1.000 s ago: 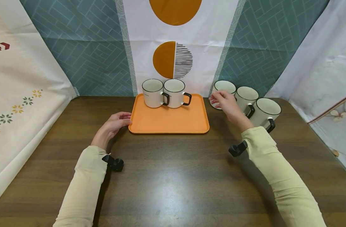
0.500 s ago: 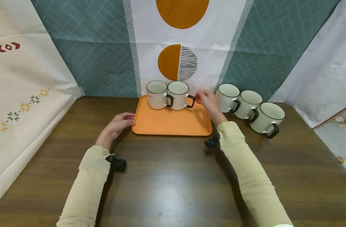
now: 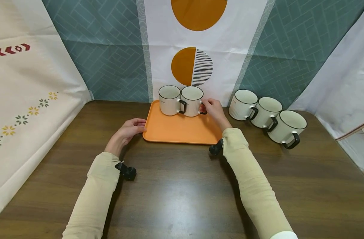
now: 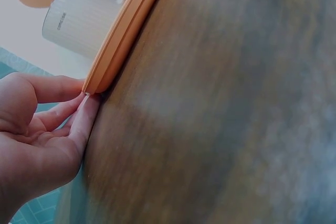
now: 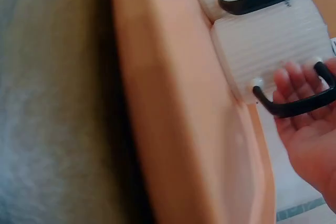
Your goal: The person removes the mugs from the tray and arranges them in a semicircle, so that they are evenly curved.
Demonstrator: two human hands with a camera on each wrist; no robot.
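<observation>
An orange tray (image 3: pixel 182 132) lies on the table with two white, black-rimmed mugs side by side at its back: a left mug (image 3: pixel 169 101) and a right mug (image 3: pixel 192 102). At the tray's left side, my left hand (image 3: pixel 128 130) pinches the edge; the left wrist view shows fingertips (image 4: pixel 79 88) above and below the rim. My right hand (image 3: pixel 214 110) is at the black handle (image 5: pixel 304 104) of the right mug. In the right wrist view its fingers reach through the handle loop, near the ribbed mug wall, and the thumb is out of sight.
To the right of the tray stand three more mugs in a slanting row: a back mug (image 3: pixel 243 105), a middle mug (image 3: pixel 266 113) and a front mug (image 3: pixel 287 127), black handles pointing right and forward. Patterned cloth (image 3: pixel 110 66) hangs behind the brown wooden table (image 3: pixel 176 186).
My right hand has come left from the back mug of the row to the handle of the right mug on the tray. My left hand stays at the tray's edge; the view has shifted slightly.
</observation>
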